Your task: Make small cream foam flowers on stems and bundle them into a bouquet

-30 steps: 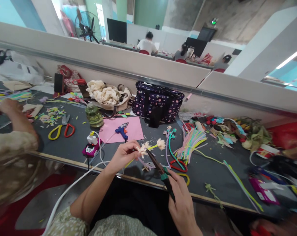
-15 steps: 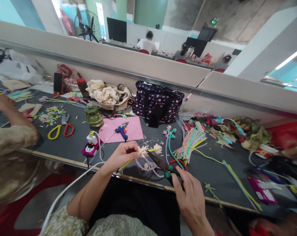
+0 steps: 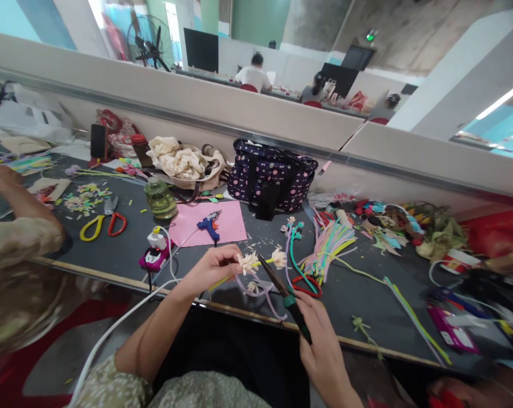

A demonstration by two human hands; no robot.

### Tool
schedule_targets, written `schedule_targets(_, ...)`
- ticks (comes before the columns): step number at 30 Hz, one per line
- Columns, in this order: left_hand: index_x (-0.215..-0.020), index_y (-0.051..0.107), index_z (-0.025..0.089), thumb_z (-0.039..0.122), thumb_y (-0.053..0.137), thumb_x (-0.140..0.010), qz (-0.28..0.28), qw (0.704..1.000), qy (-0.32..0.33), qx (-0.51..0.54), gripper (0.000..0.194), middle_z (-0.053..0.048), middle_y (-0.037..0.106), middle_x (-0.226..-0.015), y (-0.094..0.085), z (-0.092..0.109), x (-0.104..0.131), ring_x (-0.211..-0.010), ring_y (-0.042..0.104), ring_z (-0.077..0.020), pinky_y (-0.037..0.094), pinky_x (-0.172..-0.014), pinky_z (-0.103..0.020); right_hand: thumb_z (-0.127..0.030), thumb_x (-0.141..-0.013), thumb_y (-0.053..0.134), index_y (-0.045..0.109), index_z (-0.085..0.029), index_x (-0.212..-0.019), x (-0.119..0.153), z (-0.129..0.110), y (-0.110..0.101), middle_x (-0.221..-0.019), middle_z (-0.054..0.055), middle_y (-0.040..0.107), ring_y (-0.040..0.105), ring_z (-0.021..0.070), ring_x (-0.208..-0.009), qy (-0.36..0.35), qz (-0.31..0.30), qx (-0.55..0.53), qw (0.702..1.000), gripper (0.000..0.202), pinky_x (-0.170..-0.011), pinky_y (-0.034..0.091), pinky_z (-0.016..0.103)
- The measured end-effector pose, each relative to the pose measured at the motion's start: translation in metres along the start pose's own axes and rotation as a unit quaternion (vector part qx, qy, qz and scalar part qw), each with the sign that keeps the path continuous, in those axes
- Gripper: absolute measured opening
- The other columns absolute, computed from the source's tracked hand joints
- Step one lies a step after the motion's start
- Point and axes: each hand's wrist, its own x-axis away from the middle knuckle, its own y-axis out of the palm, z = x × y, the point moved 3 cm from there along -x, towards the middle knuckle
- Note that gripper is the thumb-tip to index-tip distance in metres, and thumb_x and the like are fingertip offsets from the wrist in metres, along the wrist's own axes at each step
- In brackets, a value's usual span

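My left hand [image 3: 216,267] is closed in a pinch on a yellow-green stem bearing cream flowers [image 3: 248,262], over the table's front edge. A second cream flower [image 3: 278,258] sits at the stem's right end. Dark long-nosed pliers [image 3: 276,276] with green and black handles are held in my right hand [image 3: 318,334], its fingers wrapped round them. The tips of the pliers are at the stem, between the two flowers. Below the flowers a lilac stem [image 3: 267,300] curves near the table edge.
A blue glue gun [image 3: 209,224] lies on pink paper [image 3: 235,218]. Left are a green bottle [image 3: 161,199], a magenta power block [image 3: 154,258] and scissors [image 3: 118,224]. Coloured stems [image 3: 333,243] lie right. A person's arm [image 3: 22,204] is at far left.
The pliers have turned, with their handles now pointing more steeply down and closer together. My right hand has moved slightly left and down. The right-hand flower has shifted a little to the right.
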Motion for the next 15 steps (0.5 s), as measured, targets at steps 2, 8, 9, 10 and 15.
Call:
schedule_targets(2, -0.074, 0.062, 0.012, 0.034, 0.065, -0.079, -0.011, 1.000, -0.004, 0.009, 0.022, -0.001, 0.050, -0.077, 0.0010, 0.0012, -0.0003, -0.055, 0.045, -0.0061, 0.038, -0.049, -0.019, -0.005, -0.079, 0.038, 0.048, -0.019, -0.127, -0.0007, 0.0004, -0.0012, -0.128, 0.013, 0.051, 0.049, 0.0244, -0.120, -0.009, -0.010, 0.005, 1.000, 0.051, -0.096, 0.047, 0.043)
schedule_targets(8, -0.074, 0.063, 0.012, 0.033, 0.066, -0.078, -0.047, 0.998, -0.018, 0.036, 0.022, -0.001, 0.049, -0.076, 0.0037, 0.0035, -0.0018, -0.052, 0.045, -0.0050, 0.036, -0.047, -0.018, -0.002, -0.076, 0.036, 0.048, -0.017, -0.126, -0.0014, -0.0004, -0.0030, -0.128, 0.014, 0.049, 0.046, 0.0253, -0.121, -0.036, -0.041, 0.013, 0.998, 0.054, -0.096, 0.046, 0.044)
schedule_targets(9, -0.074, 0.063, 0.012, 0.033, 0.066, -0.078, -0.050, 0.998, -0.020, 0.041, 0.021, -0.001, 0.049, -0.076, 0.0040, 0.0039, -0.0019, -0.052, 0.045, -0.0048, 0.036, -0.047, -0.018, -0.002, -0.075, 0.037, 0.049, -0.018, -0.125, -0.0021, -0.0006, -0.0039, -0.127, 0.014, 0.050, 0.047, 0.0252, -0.119, -0.039, -0.039, 0.015, 0.998, 0.054, -0.095, 0.047, 0.044)
schedule_targets(10, -0.074, 0.063, 0.012, 0.032, 0.067, -0.077, -0.053, 0.997, -0.023, 0.049, 0.021, -0.001, 0.049, -0.075, 0.0042, 0.0044, -0.0018, -0.052, 0.045, -0.0047, 0.036, -0.047, -0.017, -0.003, -0.075, 0.037, 0.050, -0.018, -0.124, -0.0029, -0.0007, -0.0047, -0.126, 0.014, 0.050, 0.048, 0.0250, -0.118, -0.043, -0.035, 0.018, 0.998, 0.053, -0.094, 0.048, 0.043)
schedule_targets(15, -0.071, 0.062, 0.011, 0.031, 0.070, -0.074, -0.076, 0.986, -0.075, 0.125, 0.022, -0.001, 0.048, -0.073, 0.0060, 0.0047, -0.0003, -0.052, 0.044, -0.0049, 0.035, -0.044, -0.016, -0.002, -0.078, 0.038, 0.055, -0.019, -0.119, -0.0040, 0.0007, -0.0057, -0.119, 0.015, 0.054, 0.053, 0.0245, -0.111, -0.077, 0.010, 0.081, 0.994, 0.047, -0.087, 0.050, 0.044)
